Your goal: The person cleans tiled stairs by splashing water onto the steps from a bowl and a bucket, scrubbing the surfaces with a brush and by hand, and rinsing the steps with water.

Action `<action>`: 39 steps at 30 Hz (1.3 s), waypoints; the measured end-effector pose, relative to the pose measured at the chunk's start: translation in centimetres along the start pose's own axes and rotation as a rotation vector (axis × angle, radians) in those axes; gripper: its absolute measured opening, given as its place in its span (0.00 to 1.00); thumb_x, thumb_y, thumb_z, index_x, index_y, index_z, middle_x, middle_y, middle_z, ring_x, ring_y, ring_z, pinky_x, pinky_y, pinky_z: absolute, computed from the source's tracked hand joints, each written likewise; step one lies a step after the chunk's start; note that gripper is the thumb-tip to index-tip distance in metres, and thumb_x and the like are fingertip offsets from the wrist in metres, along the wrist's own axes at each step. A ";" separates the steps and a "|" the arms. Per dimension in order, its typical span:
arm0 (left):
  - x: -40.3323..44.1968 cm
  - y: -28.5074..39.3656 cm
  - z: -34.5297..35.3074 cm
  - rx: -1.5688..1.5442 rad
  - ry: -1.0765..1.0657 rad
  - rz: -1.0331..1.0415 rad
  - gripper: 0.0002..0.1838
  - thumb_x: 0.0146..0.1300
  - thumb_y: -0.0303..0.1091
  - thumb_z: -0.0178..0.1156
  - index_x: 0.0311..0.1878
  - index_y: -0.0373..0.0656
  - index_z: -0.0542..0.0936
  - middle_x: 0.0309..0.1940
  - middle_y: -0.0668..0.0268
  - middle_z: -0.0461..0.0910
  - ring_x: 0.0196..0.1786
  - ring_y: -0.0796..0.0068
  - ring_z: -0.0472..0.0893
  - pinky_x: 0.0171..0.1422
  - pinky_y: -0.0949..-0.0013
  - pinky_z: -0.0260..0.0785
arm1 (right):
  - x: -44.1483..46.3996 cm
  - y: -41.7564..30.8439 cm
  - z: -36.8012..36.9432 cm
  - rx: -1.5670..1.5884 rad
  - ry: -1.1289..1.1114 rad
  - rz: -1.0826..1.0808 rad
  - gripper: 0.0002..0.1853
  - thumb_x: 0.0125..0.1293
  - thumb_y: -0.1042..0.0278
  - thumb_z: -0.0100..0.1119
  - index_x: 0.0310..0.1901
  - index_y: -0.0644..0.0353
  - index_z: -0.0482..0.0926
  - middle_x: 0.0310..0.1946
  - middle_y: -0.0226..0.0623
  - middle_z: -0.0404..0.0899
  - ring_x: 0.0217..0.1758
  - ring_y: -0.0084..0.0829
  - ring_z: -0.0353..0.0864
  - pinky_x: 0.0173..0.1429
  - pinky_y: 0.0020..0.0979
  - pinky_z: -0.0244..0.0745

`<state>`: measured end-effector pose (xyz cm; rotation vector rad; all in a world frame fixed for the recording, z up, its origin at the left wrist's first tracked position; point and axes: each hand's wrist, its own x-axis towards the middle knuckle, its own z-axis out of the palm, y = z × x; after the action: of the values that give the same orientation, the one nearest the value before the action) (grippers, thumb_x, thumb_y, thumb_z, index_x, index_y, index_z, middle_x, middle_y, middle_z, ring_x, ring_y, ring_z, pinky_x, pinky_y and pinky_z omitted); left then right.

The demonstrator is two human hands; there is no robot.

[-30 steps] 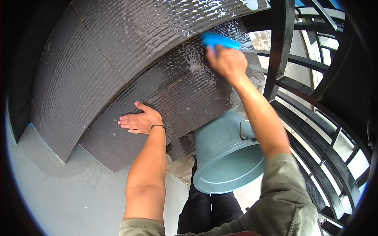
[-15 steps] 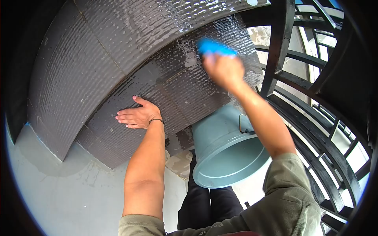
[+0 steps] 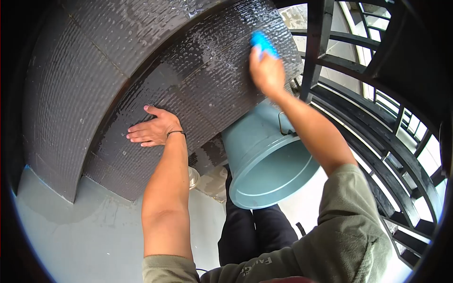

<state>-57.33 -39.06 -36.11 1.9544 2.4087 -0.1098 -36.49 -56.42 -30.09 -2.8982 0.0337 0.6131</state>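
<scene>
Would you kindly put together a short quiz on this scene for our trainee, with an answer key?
1. Multiple choice: What colour is the handheld object in the right hand?
a) Red
b) Blue
c) Yellow

2. True or false: The left hand is gripping the black railing.

3. Short answer: On which side, left or right, does the person wear the dark wristband?

Key
1. b, blue; motion blur hides its finer details.
2. False; it is open, palm down on the tiled surface.
3. Left.
</scene>
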 end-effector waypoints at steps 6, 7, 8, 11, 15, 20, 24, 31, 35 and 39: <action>-0.3 0.4 -1.0 -0.059 -0.030 -0.002 0.52 0.71 0.68 0.37 0.78 0.26 0.43 0.81 0.43 0.39 0.84 0.47 0.39 0.83 0.43 0.34 | 3.1 4.0 -0.3 -0.001 0.086 0.129 0.33 0.75 0.42 0.40 0.35 0.65 0.85 0.35 0.64 0.83 0.42 0.61 0.84 0.50 0.54 0.80; -0.1 0.4 -0.7 -0.041 -0.005 0.008 0.52 0.71 0.68 0.38 0.78 0.27 0.44 0.81 0.43 0.40 0.84 0.47 0.40 0.83 0.44 0.35 | 0.7 4.2 0.8 -0.064 0.048 0.060 0.33 0.75 0.41 0.39 0.35 0.65 0.85 0.34 0.64 0.82 0.41 0.59 0.85 0.51 0.54 0.80; 0.1 0.2 0.0 -0.026 0.026 0.008 0.53 0.70 0.69 0.38 0.78 0.27 0.45 0.81 0.44 0.41 0.83 0.48 0.42 0.83 0.44 0.35 | -2.3 4.3 0.5 0.017 -0.029 -0.193 0.33 0.75 0.41 0.39 0.35 0.66 0.85 0.33 0.65 0.82 0.41 0.59 0.84 0.52 0.54 0.79; -0.2 0.2 -0.2 -0.058 0.030 -0.005 0.53 0.70 0.69 0.39 0.78 0.28 0.46 0.81 0.44 0.42 0.83 0.47 0.43 0.83 0.44 0.36 | -0.8 5.0 -1.0 -0.014 -0.034 -0.093 0.37 0.75 0.39 0.37 0.33 0.69 0.83 0.32 0.66 0.81 0.42 0.62 0.84 0.50 0.54 0.79; -0.1 0.3 -0.5 -0.023 -0.016 0.003 0.52 0.72 0.67 0.38 0.78 0.26 0.42 0.81 0.41 0.38 0.83 0.46 0.39 0.83 0.44 0.33 | -1.8 5.3 0.5 0.031 0.031 -0.147 0.37 0.77 0.41 0.35 0.34 0.70 0.83 0.34 0.66 0.82 0.44 0.63 0.83 0.50 0.55 0.79; -0.4 -0.1 -0.7 -0.039 -0.025 0.016 0.52 0.72 0.67 0.38 0.78 0.25 0.43 0.80 0.40 0.39 0.83 0.45 0.39 0.83 0.44 0.34 | 2.6 7.3 0.1 0.102 0.187 0.120 0.36 0.74 0.39 0.40 0.36 0.70 0.84 0.36 0.68 0.81 0.45 0.64 0.82 0.53 0.55 0.74; -0.2 0.2 -0.6 -0.034 -0.023 0.013 0.52 0.72 0.67 0.37 0.78 0.25 0.43 0.80 0.40 0.39 0.83 0.45 0.39 0.83 0.43 0.34 | -1.5 6.5 0.0 -0.001 -0.052 -0.051 0.38 0.76 0.41 0.34 0.39 0.74 0.83 0.39 0.70 0.81 0.50 0.64 0.82 0.58 0.55 0.75; -0.2 -0.1 -0.5 -0.040 -0.023 0.008 0.52 0.71 0.67 0.37 0.78 0.25 0.43 0.80 0.40 0.38 0.83 0.45 0.39 0.83 0.43 0.33 | -3.6 3.4 0.5 0.082 -0.152 -0.019 0.37 0.77 0.41 0.35 0.42 0.75 0.81 0.42 0.70 0.80 0.52 0.67 0.79 0.58 0.56 0.73; -0.1 0.3 -1.0 -0.066 -0.024 0.001 0.53 0.71 0.67 0.37 0.78 0.25 0.43 0.80 0.40 0.39 0.83 0.45 0.39 0.83 0.43 0.34 | -4.1 -1.5 -2.6 0.181 -0.341 -0.062 0.35 0.77 0.44 0.37 0.43 0.78 0.78 0.41 0.74 0.79 0.52 0.68 0.79 0.59 0.56 0.73; -0.2 0.1 -0.3 -0.082 0.004 0.010 0.53 0.71 0.68 0.38 0.78 0.25 0.43 0.80 0.39 0.39 0.83 0.44 0.39 0.83 0.43 0.34 | -9.1 -5.6 -4.1 0.229 -0.448 -0.272 0.29 0.75 0.47 0.46 0.45 0.74 0.77 0.38 0.67 0.81 0.46 0.64 0.82 0.53 0.55 0.75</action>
<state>-57.19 -39.20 -35.83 1.9334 2.3650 -0.0062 -42.83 -51.82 -21.78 -2.4282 -0.3204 1.1019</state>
